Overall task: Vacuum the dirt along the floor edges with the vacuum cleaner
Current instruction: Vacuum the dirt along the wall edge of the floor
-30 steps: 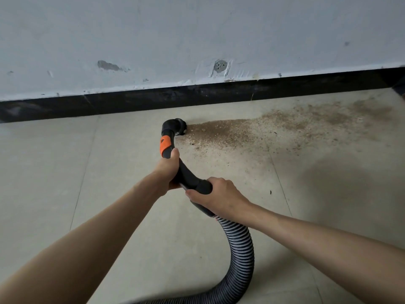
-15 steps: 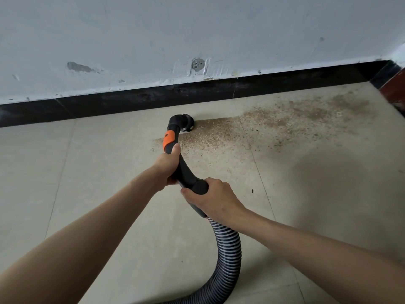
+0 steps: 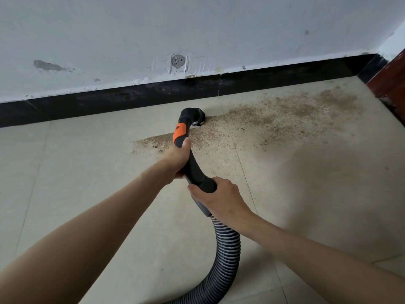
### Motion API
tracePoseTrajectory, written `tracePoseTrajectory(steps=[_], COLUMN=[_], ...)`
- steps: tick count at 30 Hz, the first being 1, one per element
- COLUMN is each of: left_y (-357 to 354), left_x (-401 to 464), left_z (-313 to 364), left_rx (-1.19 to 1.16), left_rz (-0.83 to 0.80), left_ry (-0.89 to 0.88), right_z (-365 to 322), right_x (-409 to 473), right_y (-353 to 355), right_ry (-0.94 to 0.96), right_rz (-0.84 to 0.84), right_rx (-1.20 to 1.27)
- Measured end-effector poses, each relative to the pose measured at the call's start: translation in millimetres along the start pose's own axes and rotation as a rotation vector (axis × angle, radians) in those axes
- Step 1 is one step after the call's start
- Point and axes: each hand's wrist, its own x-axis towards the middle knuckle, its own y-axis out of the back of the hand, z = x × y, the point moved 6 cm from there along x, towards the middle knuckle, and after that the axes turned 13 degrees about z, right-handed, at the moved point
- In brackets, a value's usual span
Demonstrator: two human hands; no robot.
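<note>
Gripping the black vacuum handle (image 3: pixel 194 166) with both hands. Left hand (image 3: pixel 176 159) wrapping the upper part of the curved handle, fingers curled right round it and hidden on the far side, thumb lying up along the handle and touching the lower edge of the orange collar (image 3: pixel 179 133). Right hand (image 3: pixel 221 199) clamping the lower end of the handle, just below and to the right of the left hand, fingers curled over the top and thumb tucked under on the near left; neither hand spread at all, both closed tight on the handle. Trailing down from under the right hand, the ribbed grey hose (image 3: pixel 226 255), curving toward the bottom edge of the view. Bending over beyond the left hand, the black nozzle end (image 3: pixel 194 117), pointing down at the tiled floor (image 3: pixel 87 183) just short of the black skirting board (image 3: pixel 131 98); cannot tell whether touching the floor. Lying right under and beside the left hand, a band of brown gritty dirt (image 3: pixel 274 119), stretching from left of the left hand away to the far right toward the corner, thinning out there. Rising above the skirting, beyond both hands, a scuffed pale wall (image 3: pixel 197 29) with 1 round patched hole (image 3: pixel 178 61). Showing at the far right, past the right forearm, a dark red door edge (image 3: pixel 392 77)
</note>
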Motion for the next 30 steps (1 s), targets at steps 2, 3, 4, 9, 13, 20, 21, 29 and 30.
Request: tracePoseTrajectory(steps=[2,3,4,9,13,20,21,29,30], left_y=[-8,-12,-16,-35,-48,-55,-53,19,32], left_x=[1,1,2,4,4,5,5,5,5], left_z=[5,7,9,17,22,32,33,18,14], left_rx=[0.027,0.037,0.039,0.045,0.070,0.077,0.074,-0.061,-0.092], left_rz=[0.009,0.009,0.001,-0.040,-0.027,-0.047,-0.044,-0.022,-0.010], left_ry=[-0.015,-0.021,-0.027,-0.049,-0.090,-0.132,-0.138,-0.038,-0.020], right_z=[4,6,7,15,22,24,22,-14,-20], right_x=[2,3,3,10,14,24,24,10,5], right_y=[5,7,9,19,24,23,21,-12,-18], right_ry=[-0.017,-0.025,-0.029,-0.037,-0.033,-0.048,-0.045,0.063,0.089], right_rz=[0.014,0.025,0.039,0.110,0.138,0.123,0.122,0.031,0.015], right_rx=[0.018,0.024,0.026,0.035,0.049,0.088,0.095,0.077,0.070])
